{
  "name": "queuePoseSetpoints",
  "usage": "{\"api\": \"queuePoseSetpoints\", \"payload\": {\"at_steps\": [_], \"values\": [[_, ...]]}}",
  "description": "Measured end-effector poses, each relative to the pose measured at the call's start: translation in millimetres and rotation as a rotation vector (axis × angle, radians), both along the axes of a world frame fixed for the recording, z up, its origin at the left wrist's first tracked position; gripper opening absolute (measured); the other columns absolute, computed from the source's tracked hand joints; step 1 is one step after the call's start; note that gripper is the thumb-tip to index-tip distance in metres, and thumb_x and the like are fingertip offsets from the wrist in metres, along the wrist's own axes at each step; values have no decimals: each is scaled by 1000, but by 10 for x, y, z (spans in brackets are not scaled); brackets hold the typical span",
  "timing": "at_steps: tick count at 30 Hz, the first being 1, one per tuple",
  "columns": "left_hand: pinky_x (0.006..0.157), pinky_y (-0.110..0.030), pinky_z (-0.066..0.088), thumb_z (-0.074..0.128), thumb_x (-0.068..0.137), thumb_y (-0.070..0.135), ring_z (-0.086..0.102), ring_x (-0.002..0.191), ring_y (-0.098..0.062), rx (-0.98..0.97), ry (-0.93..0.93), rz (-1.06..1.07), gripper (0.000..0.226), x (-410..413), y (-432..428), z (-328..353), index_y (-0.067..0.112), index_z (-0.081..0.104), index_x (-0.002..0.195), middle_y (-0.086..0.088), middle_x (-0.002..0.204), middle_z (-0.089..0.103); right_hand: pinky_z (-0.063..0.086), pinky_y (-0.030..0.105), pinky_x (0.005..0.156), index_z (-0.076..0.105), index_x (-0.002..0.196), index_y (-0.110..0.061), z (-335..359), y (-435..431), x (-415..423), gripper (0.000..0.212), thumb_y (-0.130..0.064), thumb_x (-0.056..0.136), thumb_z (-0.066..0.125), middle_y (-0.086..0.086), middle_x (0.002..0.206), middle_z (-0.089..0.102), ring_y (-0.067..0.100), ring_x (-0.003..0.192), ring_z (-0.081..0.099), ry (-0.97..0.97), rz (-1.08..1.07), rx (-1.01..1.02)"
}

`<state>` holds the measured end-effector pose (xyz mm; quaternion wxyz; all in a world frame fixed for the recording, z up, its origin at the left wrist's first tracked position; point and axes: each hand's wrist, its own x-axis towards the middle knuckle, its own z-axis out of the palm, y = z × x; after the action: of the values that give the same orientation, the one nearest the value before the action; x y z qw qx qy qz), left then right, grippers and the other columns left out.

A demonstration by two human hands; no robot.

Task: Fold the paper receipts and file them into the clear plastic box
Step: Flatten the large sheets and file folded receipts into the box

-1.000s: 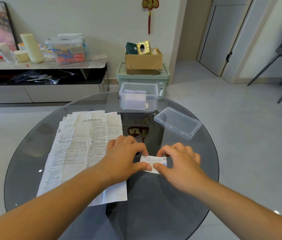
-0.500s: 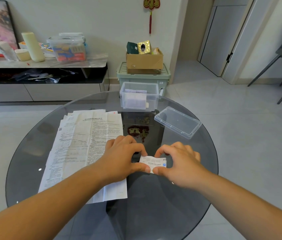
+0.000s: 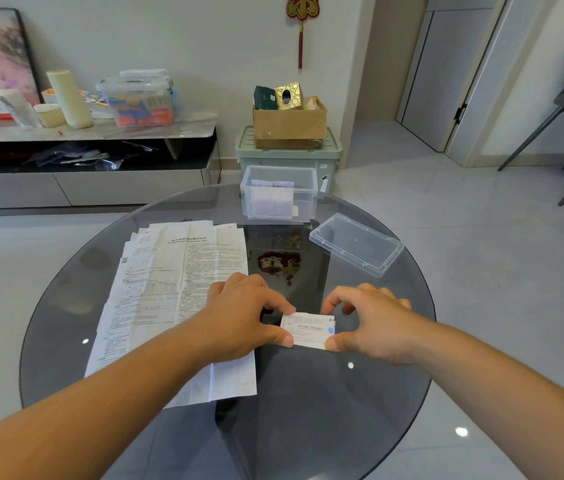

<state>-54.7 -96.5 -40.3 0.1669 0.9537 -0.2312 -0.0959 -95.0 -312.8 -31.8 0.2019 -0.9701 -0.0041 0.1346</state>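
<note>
1. Change: over the last 1 s the right hand (image 3: 374, 323) has slid its thumb from the middle of the folded receipt's (image 3: 310, 329) near edge out to the near right corner. More of the printed face now shows.
2. Grip state: the right thumb and forefinger pinch the receipt's right end, with the other fingers arched clear of the paper. The left hand (image 3: 245, 317) pinches the left end between thumb and forefinger, as it did 1 s ago.
3. Location: the folded receipt lies flat on the glass table (image 3: 308, 410), well in front of the clear box (image 3: 306, 202) on the person's side. It has not shifted.
4. Meaning: the crease appears pressed along its whole length. The fold is judged complete or nearly so, and the next step is likely the lift toward the box.
5. Unchanged: the box stands open with folded papers (image 3: 271, 199) inside. Its lid (image 3: 356, 244) lies just right of and in front of it. The unfolded sheets (image 3: 169, 289) lie left of and in front of the box, under the left wrist.
</note>
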Motion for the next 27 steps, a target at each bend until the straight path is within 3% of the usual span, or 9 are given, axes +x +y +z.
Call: {"api": "queuePoseSetpoints", "payload": {"at_steps": [4, 7, 10, 14, 18, 21, 23, 27], "values": [[104, -39, 27, 71, 83, 56, 36, 115, -9, 13, 10, -16, 39, 23, -29, 34, 46, 64, 120, 18, 116, 49, 29, 35, 93, 56, 103, -44, 2, 28, -1, 32, -45, 80, 78, -15, 113, 52, 13, 115, 44, -23, 32, 25], [103, -39, 32, 76, 80, 53, 44, 110, -8, -19, 17, -28, 33, 21, -71, 56, 40, 65, 108, 18, 112, 54, 44, 34, 94, 55, 101, -40, -10, 37, -11, 32, -45, 79, 78, -14, 110, 51, 11, 109, 49, -41, 74, 69], [100, -34, 42, 82, 78, 44, 54, 105, -8, -70, 57, -46, 32, -7, -107, 83, 36, 60, 100, 17, 109, 59, 53, 27, 77, 54, 97, -34, -2, 73, -4, 29, -42, 81, 78, -14, 102, 53, 10, 95, 56, -79, 110, 138], [76, -13, 48, 85, 77, 36, 61, 92, -8, -160, 103, -30, 34, 15, -117, 74, 35, 55, 94, 17, 99, 62, 52, 30, 68, 56, 90, -31, -6, 97, 103, 28, -36, 79, 81, -10, 89, 63, 8, 80, 61, -89, 112, 192], [68, -9, 46, 83, 79, 34, 61, 85, -5, -217, 99, -9, 36, 25, -90, 47, 36, 53, 100, 15, 95, 60, 48, 30, 64, 65, 91, -26, -22, 99, 194, 24, -29, 77, 85, -1, 80, 69, 6, 64, 57, -35, 103, 342], [68, -10, 46, 77, 85, 35, 62, 85, -8, -262, 106, -2, 24, 59, -31, 81, 34, 66, 107, 14, 94, 64, 48, 28, 64, 71, 83, -26, -10, 100, 230, 10, -31, 82, 80, -5, 77, 69, 5, 65, 59, -73, 104, 367], [66, -12, 46, 75, 86, 39, 62, 81, -9, -307, 104, 20, 12, 133, 28, 145, 32, 72, 95, 12, 86, 66, 51, 29, 66, 72, 84, -31, 48, 112, 271, 5, -35, 88, 73, -10, 80, 69, 6, 71, 62, -142, 108, 362], [70, -22, 53, 75, 84, 42, 64, 78, -13, -381, 86, 38, 14, 371, 80, 317, 29, 72, 85, 4, 79, 67, 48, 24, 69, 67, 96, -37, 270, 189, 432, 6, -36, 96, 62, -18, 87, 66, 4, 81, 60, -294, 174, 283]]}}
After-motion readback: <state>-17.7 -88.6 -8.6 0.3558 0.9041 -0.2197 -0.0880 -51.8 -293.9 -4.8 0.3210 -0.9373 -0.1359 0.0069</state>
